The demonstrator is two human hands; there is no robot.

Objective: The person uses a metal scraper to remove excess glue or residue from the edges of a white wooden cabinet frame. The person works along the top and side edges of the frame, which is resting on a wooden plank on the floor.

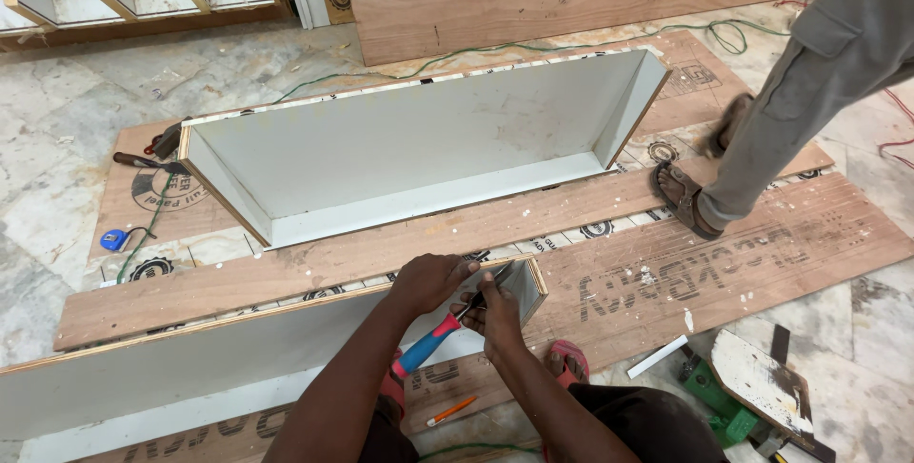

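Observation:
My left hand (pixel 430 281) rests on the top edge of a long white laminated board (pixel 219 354) standing on its edge, near its right end. My right hand (pixel 497 311) grips pliers with a red and blue handle (pixel 430 340), whose jaws sit at that same board end beside a short white end piece (pixel 526 287). Both hands are close together at the corner. My foot in a red sandal (pixel 569 360) shows just below.
A white three-sided box frame (pixel 419 154) lies beyond on plywood sheets (pixel 762 254). Another person's leg and sandalled foot (pixel 687 198) stand at right. A blue tape measure (pixel 114 239), hammer (pixel 143 161), orange pencil (pixel 450 411) and green power tool (pixel 738 396) lie around.

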